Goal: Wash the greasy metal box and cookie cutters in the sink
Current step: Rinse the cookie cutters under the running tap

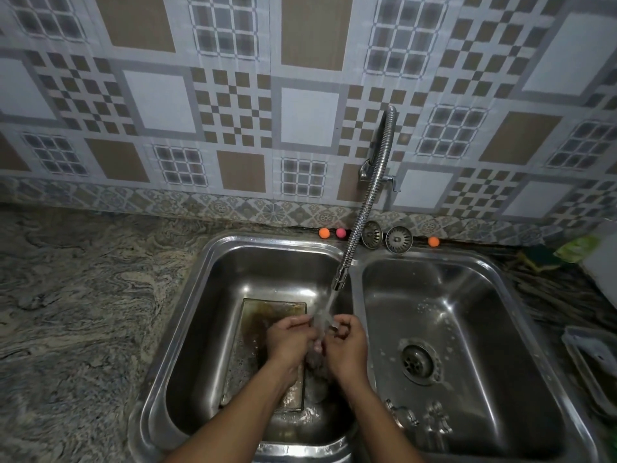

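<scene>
The greasy metal box (263, 315) lies flat in the left sink basin (213, 295), brown residue on its floor. Above it, under the running water from the flexible faucet (354, 242), my left hand (288, 342) and my right hand (347, 345) hold a small metal cookie cutter (335, 327) between them; the hands and the stream hide most of it. Both hands have their fingers curled around it. Two more cookie cutters (420, 419) lie on the near floor of the right basin (467, 295).
A drain (417, 362) sits in the right basin. Two strainer plugs (399, 239) and small orange and pink balls (324, 233) line the back rim. A sponge and a green packet (564, 252) lie right; a plastic container (594, 362) sits on the right counter. Granite counter (83, 295) spreads left.
</scene>
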The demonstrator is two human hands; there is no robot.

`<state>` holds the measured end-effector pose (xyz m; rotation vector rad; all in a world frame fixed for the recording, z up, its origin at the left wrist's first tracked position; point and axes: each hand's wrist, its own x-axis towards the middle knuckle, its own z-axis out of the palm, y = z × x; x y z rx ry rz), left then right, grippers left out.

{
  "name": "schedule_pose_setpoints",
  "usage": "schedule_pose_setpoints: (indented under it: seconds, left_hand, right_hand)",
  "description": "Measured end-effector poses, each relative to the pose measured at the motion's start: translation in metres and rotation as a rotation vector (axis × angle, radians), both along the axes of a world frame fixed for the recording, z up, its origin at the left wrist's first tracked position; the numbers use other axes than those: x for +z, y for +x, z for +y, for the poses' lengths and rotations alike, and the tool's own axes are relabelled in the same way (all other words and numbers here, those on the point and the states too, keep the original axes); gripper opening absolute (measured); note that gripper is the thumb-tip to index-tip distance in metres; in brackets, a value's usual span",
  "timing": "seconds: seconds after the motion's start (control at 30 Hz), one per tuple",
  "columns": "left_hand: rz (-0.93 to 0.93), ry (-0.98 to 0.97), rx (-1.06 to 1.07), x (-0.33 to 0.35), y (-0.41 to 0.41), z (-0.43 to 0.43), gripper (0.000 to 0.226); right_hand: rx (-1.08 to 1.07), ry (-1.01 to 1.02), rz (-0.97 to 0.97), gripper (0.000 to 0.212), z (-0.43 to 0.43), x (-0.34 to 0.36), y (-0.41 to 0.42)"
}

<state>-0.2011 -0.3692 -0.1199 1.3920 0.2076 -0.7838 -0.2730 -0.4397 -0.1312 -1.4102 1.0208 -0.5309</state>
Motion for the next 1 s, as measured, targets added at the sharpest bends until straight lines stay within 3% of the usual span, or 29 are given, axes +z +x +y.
schedule_pose_setpoints:
  seconds: [0.07, 0.23, 0.33, 0.47, 0.63, 0.73, 0.83, 0.93, 1.0]
  left_hand:
    - [-0.067, 0.028, -0.046, 0.002, -0.003, -0.002, 0.026]
    - [-0.235, 0.140, -0.044, 0.001, -0.005, -0.007, 0.006]
    - [-0.352, 0.176, -0.050, 0.002, 0.003, -0.002, 0.011]
    - [-0.410, 0.129, -0.052, 0.007, 0.004, 0.008, 0.013]
    - [-0.360, 0.016, 0.022, 0.019, 0.005, 0.017, 0.013]
    - [-0.362, -0.016, 0.007, 0.025, 0.001, 0.016, 0.015]
    - [-0.276, -0.028, -0.055, 0.028, -0.008, 0.000, 0.015]
    - [-0.174, -0.047, -0.107, 0.027, -0.013, -0.025, 0.024]
    - [-0.122, -0.065, -0.192, 0.029, -0.020, -0.047, 0.018]
  right_hand:
    - [-0.034, -0.002, -0.003, 0.012, 0.001, -0.005, -0.003]
    - [0.032, -0.227, 0.018, 0.014, 0.003, -0.008, -0.007]
    - [0.056, -0.291, -0.004, 0.011, 0.004, 0.004, -0.006]
    - [0.000, -0.065, 0.037, 0.034, 0.002, 0.015, 0.013]
    - [0.146, 0.511, 0.023, 0.035, 0.012, 0.033, 0.023]
    - [0.065, 0.682, -0.075, 0.040, 0.012, 0.037, 0.022]
    - [-0.038, 0.609, -0.214, 0.037, 0.002, 0.042, 0.019]
    - [-0.014, 0.455, -0.172, 0.032, -0.019, 0.043, 0.002]
    - [-0.032, 0.391, -0.121, 0.034, -0.044, 0.040, -0.016]
